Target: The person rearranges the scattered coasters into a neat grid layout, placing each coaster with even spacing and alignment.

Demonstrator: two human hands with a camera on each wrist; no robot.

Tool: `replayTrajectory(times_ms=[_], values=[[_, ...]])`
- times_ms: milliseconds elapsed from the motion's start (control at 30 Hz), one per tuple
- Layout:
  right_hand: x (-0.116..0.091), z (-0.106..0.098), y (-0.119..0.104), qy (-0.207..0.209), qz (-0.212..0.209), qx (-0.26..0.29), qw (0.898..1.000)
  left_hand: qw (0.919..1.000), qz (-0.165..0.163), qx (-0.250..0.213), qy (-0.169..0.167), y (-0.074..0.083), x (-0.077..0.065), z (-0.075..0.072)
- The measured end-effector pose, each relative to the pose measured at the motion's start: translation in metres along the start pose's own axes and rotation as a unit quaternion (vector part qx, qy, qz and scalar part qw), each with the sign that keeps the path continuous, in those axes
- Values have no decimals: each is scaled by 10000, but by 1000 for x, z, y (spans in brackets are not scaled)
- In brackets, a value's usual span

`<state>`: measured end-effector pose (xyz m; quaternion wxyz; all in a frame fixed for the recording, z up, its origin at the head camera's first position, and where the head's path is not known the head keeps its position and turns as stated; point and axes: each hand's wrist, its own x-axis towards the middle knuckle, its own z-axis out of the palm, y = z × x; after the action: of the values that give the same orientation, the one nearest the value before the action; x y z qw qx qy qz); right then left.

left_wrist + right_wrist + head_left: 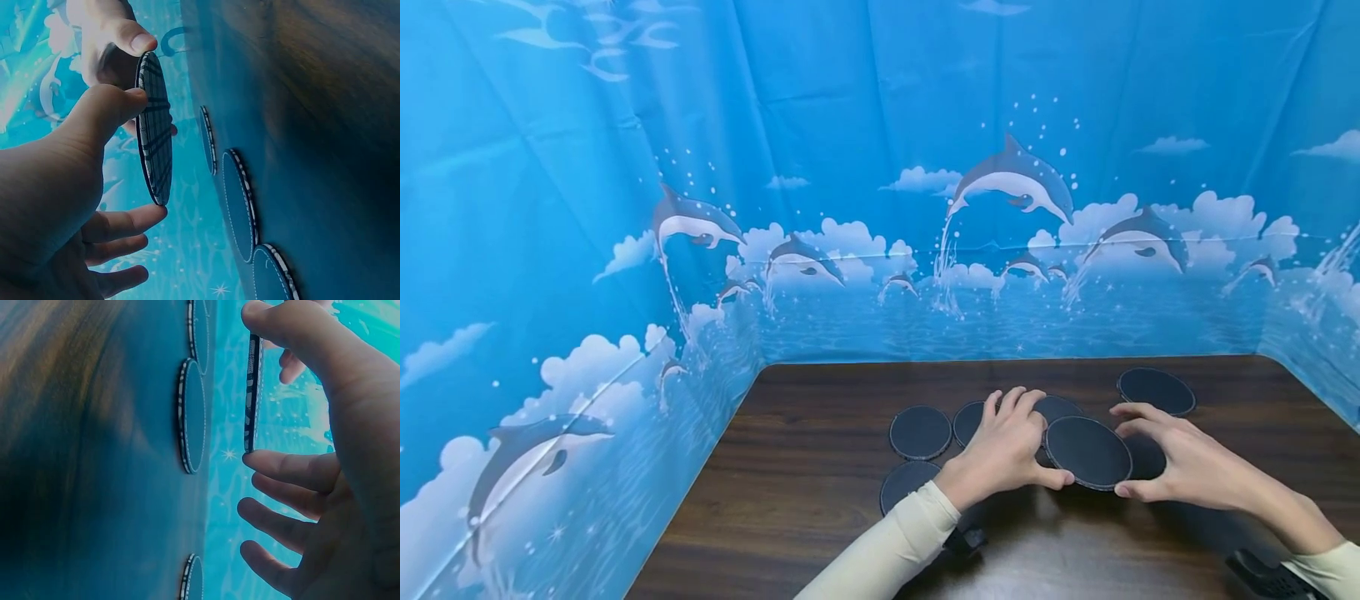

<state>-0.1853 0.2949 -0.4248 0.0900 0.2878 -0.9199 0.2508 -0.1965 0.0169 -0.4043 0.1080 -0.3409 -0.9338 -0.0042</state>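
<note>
A round coaster [1088, 452], dark and stitched round the rim on top, is held between both hands above the table. Its underside shows a plaid pattern in the left wrist view. My left hand [1003, 446] grips the coaster's left edge between thumb and fingers. On the opposite edge, my right hand [1187, 458] pinches it, with the thumb near and a fingertip at the rim; its other fingers are spread apart in the right wrist view. Beneath and behind the held piece lies another coaster [1058, 407], partly covered.
More dark coasters lie on the brown wooden table [790, 500]: one at the left [920, 432], one nearer [907, 486] partly behind the left sleeve, one [967, 421] partly behind the left hand, and one at the back right [1156, 391]. A blue dolphin-print curtain [865, 317] borders the table.
</note>
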Motion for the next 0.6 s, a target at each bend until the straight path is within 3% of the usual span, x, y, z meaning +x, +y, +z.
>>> replayTrajectory(times_ms=[600], values=[[2,14,-15,197,-137,8,9997,9996,118,-217,121,-14,-21,3]])
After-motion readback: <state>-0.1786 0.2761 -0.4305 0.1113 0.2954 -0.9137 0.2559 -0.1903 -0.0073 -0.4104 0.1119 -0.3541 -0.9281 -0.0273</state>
